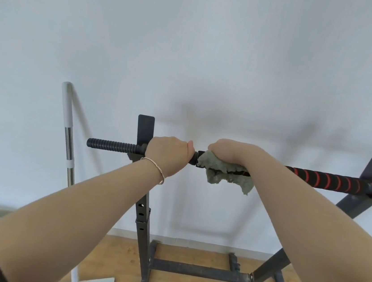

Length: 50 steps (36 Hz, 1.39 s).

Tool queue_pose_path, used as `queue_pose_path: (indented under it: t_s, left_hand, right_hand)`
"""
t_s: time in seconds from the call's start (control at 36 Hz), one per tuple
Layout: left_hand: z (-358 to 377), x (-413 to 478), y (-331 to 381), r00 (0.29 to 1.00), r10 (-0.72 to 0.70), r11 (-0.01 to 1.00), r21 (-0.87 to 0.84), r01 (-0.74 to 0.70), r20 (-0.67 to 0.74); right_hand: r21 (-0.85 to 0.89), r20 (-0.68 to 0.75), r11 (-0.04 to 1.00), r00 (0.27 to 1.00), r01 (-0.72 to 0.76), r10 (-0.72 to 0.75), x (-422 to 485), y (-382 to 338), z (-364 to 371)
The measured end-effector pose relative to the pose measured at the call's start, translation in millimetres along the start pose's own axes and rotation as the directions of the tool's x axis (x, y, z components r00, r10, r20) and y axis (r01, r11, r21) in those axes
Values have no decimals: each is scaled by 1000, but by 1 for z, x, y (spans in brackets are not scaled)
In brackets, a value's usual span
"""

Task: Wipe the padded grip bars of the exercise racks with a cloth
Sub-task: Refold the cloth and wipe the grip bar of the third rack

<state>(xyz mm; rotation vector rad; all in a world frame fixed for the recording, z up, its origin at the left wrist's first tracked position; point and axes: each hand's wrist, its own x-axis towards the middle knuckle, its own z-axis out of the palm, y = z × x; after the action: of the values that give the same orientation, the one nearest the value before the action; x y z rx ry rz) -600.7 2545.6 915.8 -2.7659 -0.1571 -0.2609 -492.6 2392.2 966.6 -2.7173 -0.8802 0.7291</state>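
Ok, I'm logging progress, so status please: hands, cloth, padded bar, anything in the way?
Left hand grips the bar by the upright. Right hand clamps the cloth round the bar at the left end of the red-striped padding. Nothing blocks the padding beyond.

Nope, zero readable text, labels, brands or numbers anywhere in view.
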Motion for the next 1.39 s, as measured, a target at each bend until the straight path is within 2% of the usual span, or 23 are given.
queue_pose_path:
  t_s: [0.06, 0.08, 0.14, 0.19, 0.22, 0.28, 0.31, 0.39, 0.47, 0.5, 0.56, 0.61, 0.67, 0.72, 0.81, 0.86, 0.89, 1.06, 1.14, 1.19, 1.22, 1.31, 1.39]
  left_hand:
    - [-5, 5, -1, 996, 27, 997, -68, -22, 85]
    - [-8, 9, -4, 983, -1, 987, -161, 31, 181]
    - [-18, 19, -12, 926, -7, 915, -371, 159, 378]
    - [-27, 24, -15, 828, 31, 764, -547, 342, 560]
    - [-31, 27, -14, 795, 54, 726, -571, 384, 604]
    - [-30, 30, -12, 803, 44, 747, -553, 369, 594]
    - [-28, 28, -10, 840, 42, 802, -520, 295, 541]
    - [-16, 22, -10, 946, 105, 977, -210, -40, 306]
    - [-7, 16, -7, 989, 76, 989, -137, -58, 129]
    - [-5, 16, -6, 993, 79, 990, -123, -68, 87]
    - [-1, 13, -1, 998, 55, 992, -112, -52, 21]
    - [3, 7, 2, 998, -18, 994, -111, 12, -52]
    - [5, 1, 4, 993, -21, 995, -94, 10, -112]
    - [5, -3, 5, 992, -15, 995, -96, 2, -128]
    - [3, -5, 4, 989, -8, 997, -78, -4, -148]
    - [2, -8, 6, 991, -9, 998, -66, 0, -131]
    - [3, -8, 6, 993, 8, 999, -53, -14, -114]
    - [-7, -8, 8, 998, -21, 995, -103, 14, -63]
    - [-18, -4, 23, 973, -133, 927, -371, 55, -190]
    - [-27, 1, 41, 950, -157, 820, -572, -26, -269]
    - [-33, 4, 51, 949, -121, 795, -601, -83, -292]
    - [-46, 16, 84, 967, 60, 827, -530, -187, -248]
    - [-45, 25, 104, 968, 91, 897, -402, -182, -235]
  right_hand:
    - [-13, -160, 1000, 987, -27, 25, 2, 1, 9]
    - [-30, -265, 999, 964, -35, 25, 0, 3, 15]
    - [-255, -489, 967, 865, -15, -115, -6, 10, 32]
    - [-537, -619, 844, 687, -15, -382, -19, 16, 56]
    - [-541, -695, 841, 574, -22, -432, -23, 21, 67]
    - [-502, -798, 864, 374, 24, -474, -21, 29, 77]
    - [-536, -808, 844, 294, -2, -512, -16, 33, 78]
    - [-672, -709, 715, 444, -190, -548, -9, 31, 74]
    - [-658, -587, 739, 712, -141, -386, -4, 21, 55]
    - [-612, -523, 786, 791, -89, -318, 1, 19, 47]
    - [-309, -357, 951, 930, -24, -93, 6, 14, 26]
    - [-6, -100, 999, 994, -36, 35, 4, 9, 7]
    - [101, 117, 994, 993, -40, 28, -1, 4, -1]
    - [115, 161, 993, 987, -24, 6, -5, 2, 0]
    - [27, -128, 999, 991, -20, 23, -1, 4, 13]
    - [-173, -324, 985, 944, 0, -56, -2, 12, 25]
    - [-250, -362, 968, 925, 25, -117, -7, 15, 30]
    - [-189, -451, 945, 831, 268, -326, -44, 63, 26]
    - [-197, -496, 936, 794, 290, -351, -56, 95, 21]
    - [-150, -516, 951, 799, 270, -308, -62, 116, 16]
    - [-124, -513, 959, 811, 255, -282, -64, 126, 14]
    - [-77, -492, 968, 836, 237, -244, -70, 143, 10]
    - [-99, -493, 968, 834, 231, -249, -72, 155, 4]
